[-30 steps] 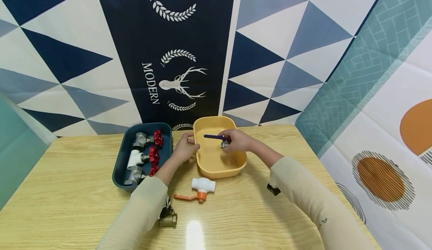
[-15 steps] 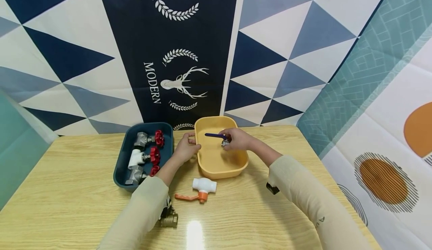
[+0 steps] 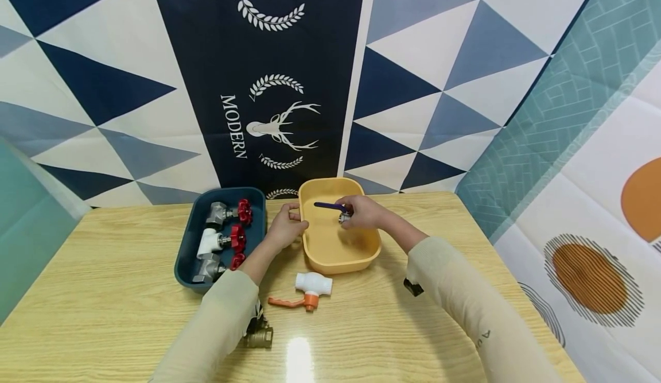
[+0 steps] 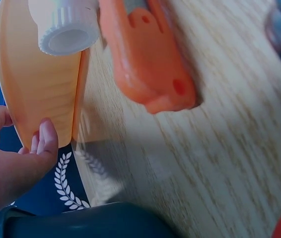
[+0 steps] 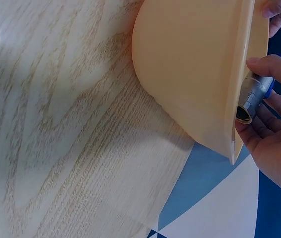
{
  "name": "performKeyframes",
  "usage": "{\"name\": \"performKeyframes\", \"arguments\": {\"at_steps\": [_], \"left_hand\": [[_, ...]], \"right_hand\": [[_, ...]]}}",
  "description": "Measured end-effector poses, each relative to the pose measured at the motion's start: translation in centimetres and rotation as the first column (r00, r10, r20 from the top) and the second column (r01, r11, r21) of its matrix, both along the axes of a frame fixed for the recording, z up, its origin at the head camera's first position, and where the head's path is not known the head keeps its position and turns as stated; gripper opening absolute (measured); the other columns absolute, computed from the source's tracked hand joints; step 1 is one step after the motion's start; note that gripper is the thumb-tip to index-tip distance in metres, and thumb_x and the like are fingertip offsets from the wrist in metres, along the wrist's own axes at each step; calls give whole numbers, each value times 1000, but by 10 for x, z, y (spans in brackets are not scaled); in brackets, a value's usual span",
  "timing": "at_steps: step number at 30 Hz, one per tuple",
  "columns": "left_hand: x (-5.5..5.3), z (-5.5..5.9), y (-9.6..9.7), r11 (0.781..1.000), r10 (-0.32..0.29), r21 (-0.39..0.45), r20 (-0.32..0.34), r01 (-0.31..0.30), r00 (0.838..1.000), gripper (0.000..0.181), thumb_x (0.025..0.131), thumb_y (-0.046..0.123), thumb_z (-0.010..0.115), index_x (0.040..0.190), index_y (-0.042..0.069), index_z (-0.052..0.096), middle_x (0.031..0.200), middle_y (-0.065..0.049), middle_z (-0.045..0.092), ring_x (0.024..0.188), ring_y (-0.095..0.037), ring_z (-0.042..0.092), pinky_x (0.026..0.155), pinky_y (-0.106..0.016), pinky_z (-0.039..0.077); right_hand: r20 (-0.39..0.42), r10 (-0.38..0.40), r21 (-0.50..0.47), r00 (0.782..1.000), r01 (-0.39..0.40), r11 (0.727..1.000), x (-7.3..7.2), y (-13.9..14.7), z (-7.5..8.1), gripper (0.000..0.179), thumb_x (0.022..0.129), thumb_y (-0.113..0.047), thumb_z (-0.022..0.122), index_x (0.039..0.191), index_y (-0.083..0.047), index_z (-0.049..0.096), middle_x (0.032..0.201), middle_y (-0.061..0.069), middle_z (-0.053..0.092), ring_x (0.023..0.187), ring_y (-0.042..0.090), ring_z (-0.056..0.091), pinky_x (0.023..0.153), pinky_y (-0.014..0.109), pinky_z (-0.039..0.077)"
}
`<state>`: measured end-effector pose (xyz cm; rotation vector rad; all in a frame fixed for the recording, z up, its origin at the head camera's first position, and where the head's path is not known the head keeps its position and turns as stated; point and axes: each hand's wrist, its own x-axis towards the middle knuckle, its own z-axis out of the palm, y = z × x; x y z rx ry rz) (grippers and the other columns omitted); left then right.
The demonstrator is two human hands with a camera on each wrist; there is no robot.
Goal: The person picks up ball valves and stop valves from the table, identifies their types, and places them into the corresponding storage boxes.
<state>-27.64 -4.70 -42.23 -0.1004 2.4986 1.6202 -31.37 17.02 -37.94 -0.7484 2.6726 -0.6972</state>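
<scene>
My right hand (image 3: 361,213) grips a metal ball valve (image 5: 252,97) with a blue lever handle (image 3: 329,205), held over the inside of the yellow bin (image 3: 320,256). Thumb and fingers close round the valve's body in the right wrist view. My left hand (image 3: 285,227) pinches the bin's left rim, thumb over the edge and fingers on the outer wall. In front of the bin lies a white plastic ball valve (image 3: 312,283) with an orange handle (image 3: 285,302). A brass valve (image 3: 259,337) lies partly hidden by my left forearm.
Left of the yellow bin stands a dark blue bin (image 3: 187,245) holding white and metal valves with red handwheels (image 3: 238,238). Both bins stand near the back edge of the wooden table (image 3: 119,302). A patterned cloth (image 3: 279,55) hangs directly behind them.
The view shifts very slightly. My right forearm and sleeve shift a little to the left, while both hands keep their holds on the bin and the blue-handled ball valve.
</scene>
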Motion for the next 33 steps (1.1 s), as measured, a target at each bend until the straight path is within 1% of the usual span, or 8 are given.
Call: {"name": "performKeyframes", "arguments": {"at_steps": [5, 12, 20, 25, 33], "left_hand": [[1, 1, 0, 1000, 3, -4, 11, -3, 1000, 55, 87, 14, 61, 137, 10, 38, 112, -14, 56, 88, -20, 57, 70, -24, 47], [2, 2, -1, 1000, 5, 5, 20, -5, 1000, 55, 87, 14, 62, 137, 10, 38, 114, -14, 56, 89, -20, 58, 73, -25, 49], [2, 2, -1, 1000, 3, 25, 13, -3, 1000, 55, 87, 13, 61, 137, 9, 39, 113, -14, 56, 90, -21, 58, 75, -26, 49], [1, 1, 0, 999, 4, 41, 4, -4, 1000, 54, 87, 12, 61, 136, 9, 39, 112, -15, 55, 87, -21, 59, 72, -26, 49], [1, 0, -1, 999, 7, 36, 7, -7, 1000, 54, 87, 13, 61, 136, 10, 39, 112, -14, 55, 86, -20, 59, 70, -25, 48]], "right_hand": [[2, -8, -2, 1000, 8, 1000, -2, 0, -1, 49, 77, -12, 71, 122, 0, 58, 83, 6, 58, 74, 16, 49, 67, 25, 40], [20, -25, 2, 999, 25, 1000, -3, -1, -4, 54, 76, -12, 73, 125, 2, 55, 89, 8, 61, 79, 15, 52, 75, 27, 44], [8, -34, 10, 999, 34, 999, -4, -3, -7, 54, 76, -11, 72, 125, 2, 55, 86, 8, 60, 77, 15, 51, 74, 27, 43], [3, -31, 9, 1000, 31, 999, -6, -4, -9, 52, 76, -11, 72, 124, 1, 55, 85, 7, 59, 76, 16, 50, 72, 27, 42], [-9, -34, 32, 999, 34, 999, -11, -4, -11, 52, 76, -11, 72, 124, 0, 56, 86, 10, 60, 76, 17, 49, 70, 26, 40]]}}
